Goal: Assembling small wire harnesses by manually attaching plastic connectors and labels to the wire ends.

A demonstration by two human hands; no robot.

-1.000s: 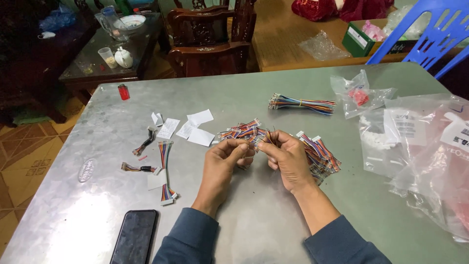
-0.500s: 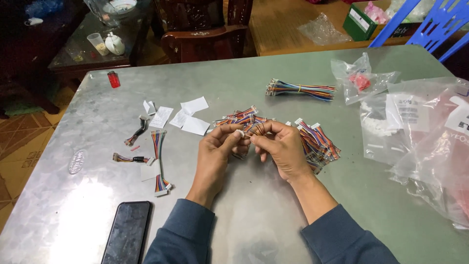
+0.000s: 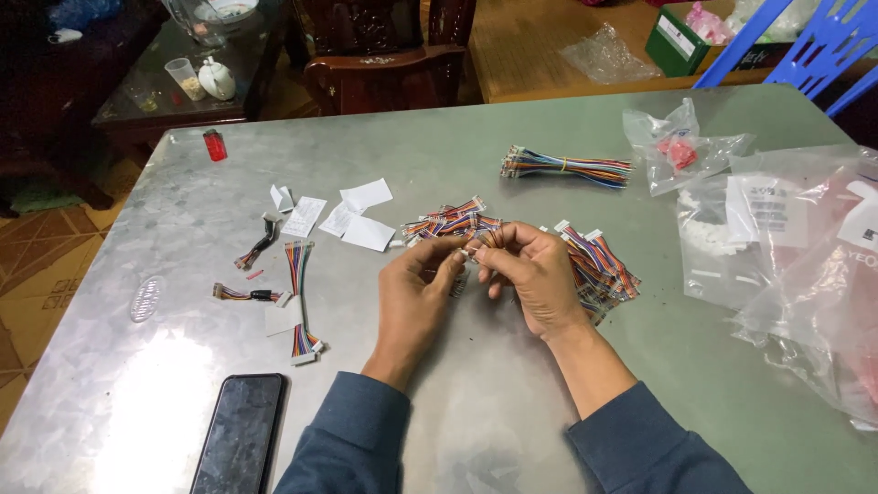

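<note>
My left hand (image 3: 416, 293) and my right hand (image 3: 530, 274) meet above the grey metal table (image 3: 476, 393), fingertips pinched together on a short multicoloured ribbon cable with a white connector (image 3: 469, 252). A heap of similar short cables (image 3: 450, 220) lies just beyond my hands. Another heap of them (image 3: 599, 265) lies under and to the right of my right hand. Both arms wear blue sleeves.
A longer tied wire bundle (image 3: 567, 167) lies at the back. Clear plastic bags (image 3: 786, 247) crowd the right side. On the left are paper slips (image 3: 352, 215), finished cable pieces (image 3: 297, 302), a black phone (image 3: 240, 434) and a red lighter (image 3: 214, 144). A wooden chair (image 3: 384, 64) stands behind the table.
The view has shifted slightly, so the table sits lower in frame. My hands stay together over the same spot, fingers working the small cable.
</note>
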